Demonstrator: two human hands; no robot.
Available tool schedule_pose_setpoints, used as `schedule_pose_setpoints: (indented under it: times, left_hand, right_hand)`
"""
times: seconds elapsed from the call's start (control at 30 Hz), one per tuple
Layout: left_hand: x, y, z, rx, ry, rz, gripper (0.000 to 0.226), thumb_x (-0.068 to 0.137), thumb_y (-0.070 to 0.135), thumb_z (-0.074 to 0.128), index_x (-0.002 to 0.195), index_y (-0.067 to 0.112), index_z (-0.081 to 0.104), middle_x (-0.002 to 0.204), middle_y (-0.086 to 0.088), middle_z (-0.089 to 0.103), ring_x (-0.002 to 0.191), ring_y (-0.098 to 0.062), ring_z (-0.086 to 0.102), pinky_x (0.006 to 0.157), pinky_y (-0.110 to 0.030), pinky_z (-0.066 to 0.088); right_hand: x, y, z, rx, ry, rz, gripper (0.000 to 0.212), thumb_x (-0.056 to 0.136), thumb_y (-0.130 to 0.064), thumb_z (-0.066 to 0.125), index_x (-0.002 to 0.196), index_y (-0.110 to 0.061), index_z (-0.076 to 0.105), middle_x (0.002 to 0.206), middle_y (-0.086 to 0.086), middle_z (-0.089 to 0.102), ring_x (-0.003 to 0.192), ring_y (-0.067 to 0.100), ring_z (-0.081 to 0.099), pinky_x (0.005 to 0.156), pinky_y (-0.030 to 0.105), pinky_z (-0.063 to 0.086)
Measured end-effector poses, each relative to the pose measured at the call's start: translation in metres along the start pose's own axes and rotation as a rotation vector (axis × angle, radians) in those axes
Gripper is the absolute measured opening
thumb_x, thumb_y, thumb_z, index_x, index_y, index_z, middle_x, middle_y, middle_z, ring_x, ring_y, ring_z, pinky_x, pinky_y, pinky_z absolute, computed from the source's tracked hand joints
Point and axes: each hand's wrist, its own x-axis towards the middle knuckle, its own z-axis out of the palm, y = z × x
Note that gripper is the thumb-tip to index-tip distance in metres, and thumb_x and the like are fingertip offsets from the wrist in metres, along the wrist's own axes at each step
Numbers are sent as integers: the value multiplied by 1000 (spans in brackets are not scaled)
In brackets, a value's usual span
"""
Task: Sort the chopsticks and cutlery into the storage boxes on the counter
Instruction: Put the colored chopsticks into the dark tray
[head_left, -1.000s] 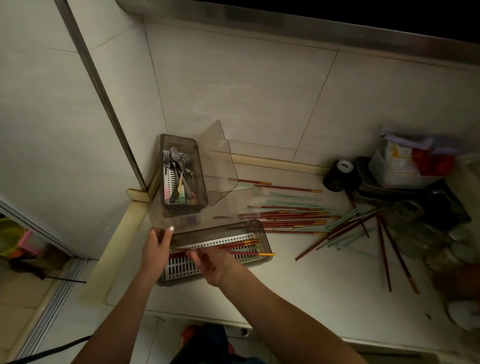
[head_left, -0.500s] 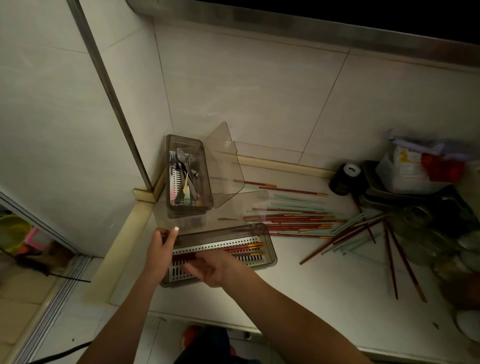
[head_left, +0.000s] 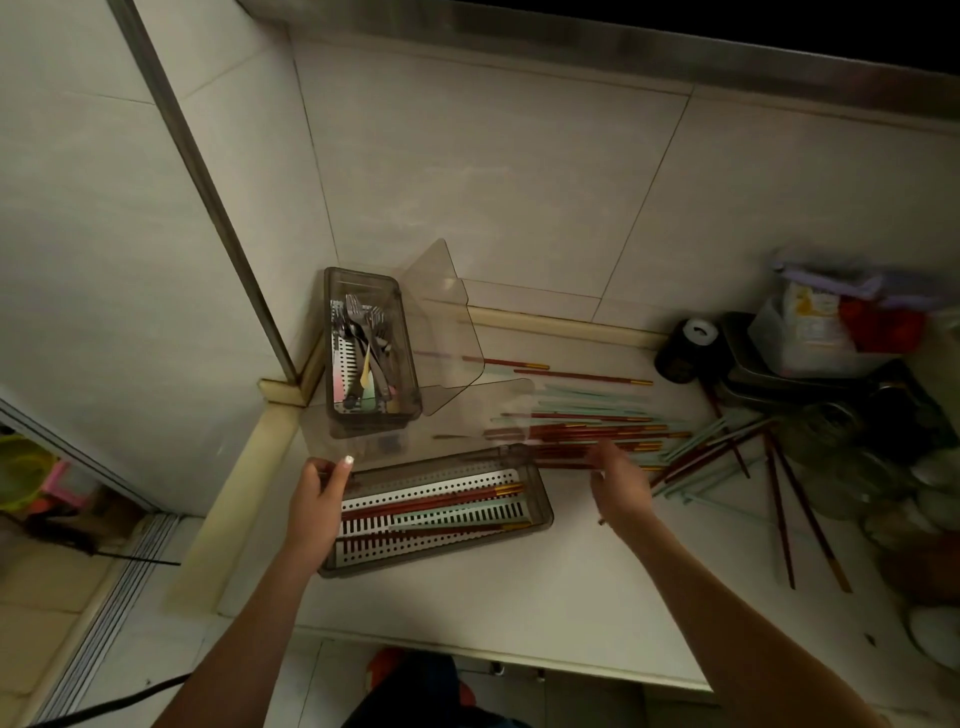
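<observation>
Pinching chopstick box (head_left: 535, 512) rim, left grip (head_left: 317, 493); right grip (head_left: 618, 483) blurred at chopstick pile (head_left: 597, 434), closure unclear.

Left hand (head_left: 318, 493): arm reaches forward, fingers curled over an edge, thumb up, gripping.
Right hand (head_left: 618, 483): arm extends forward, fingers loosely curved, blurred; grip unclear.

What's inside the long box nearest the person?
The long box has a white slotted tray with a few red chopsticks and a pale green one. The left hand covers its left end, hiding what lies there.
</observation>
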Motion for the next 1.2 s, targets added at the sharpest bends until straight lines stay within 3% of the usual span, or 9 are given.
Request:
schedule_pose_setpoints:
  times: [0.07,0.13,0.33,0.53,0.73,0.83,1.0,1.1,1.2]
  left_hand:
    - [1,1,-1,1,-13,-9,31,97,31,49,94,1,50,81,-8,57,78,-21,55,71,-30,36]
    - [2,2,-2,2,-20,-21,31,97,32,49,95,0,50,83,-10,58,79,-22,55,71,-30,37]
    - [-1,6,-1,47,-15,-26,28,97,31,47,94,4,48,78,-2,55,70,-8,51,59,-22,35]
    - [-2,9,-1,67,-8,-11,27,98,30,46,93,3,48,76,-2,53,69,-7,50,58,-20,34]
    - [-4,9,-3,62,-21,-12,28,98,31,46,93,4,48,77,-4,55,70,-10,52,58,-19,35]
    - [-5,10,-2,69,-21,-18,27,98,31,46,93,5,47,77,-2,54,70,-7,51,57,-18,34]
    - [-4,11,-1,64,-16,-7,27,98,30,46,92,4,47,77,-3,54,69,-11,51,57,-19,34]
    - [-3,10,-1,62,-20,-9,26,98,30,46,90,6,47,76,-4,54,68,-10,52,56,-20,34]
    - [-3,8,0,65,-21,-3,26,98,31,46,90,6,47,77,-5,55,69,-11,52,57,-21,35]
  right_hand:
    - [4,10,9,-215,-113,-94,36,92,-6,45,125,-22,48,120,4,57,106,26,56,89,42,48]
    - [7,11,14,-332,-116,-160,41,93,-8,46,131,-21,43,133,2,50,118,25,49,98,41,42]
    - [14,6,13,-417,-139,-190,42,89,-7,50,128,-20,40,138,4,42,127,25,37,102,45,39]
    - [12,4,11,-488,-129,-191,68,80,0,62,138,-17,30,143,4,37,132,26,33,107,48,34]
    - [16,8,9,-518,-132,-195,44,85,-8,58,125,-19,44,138,4,41,126,25,37,103,45,34]
    - [17,8,8,-578,-121,-212,53,84,-9,61,130,-18,38,140,3,38,131,24,33,107,44,31]
    - [12,4,-2,-449,-34,-231,37,93,-8,41,129,-16,35,132,7,52,122,26,46,105,42,35]
    - [0,-2,-12,-279,81,-256,37,91,1,42,123,-17,43,124,10,56,115,27,51,99,40,42]
    - [-13,-11,-16,-188,221,-416,44,86,10,46,124,-13,53,121,11,59,113,27,54,95,39,44]
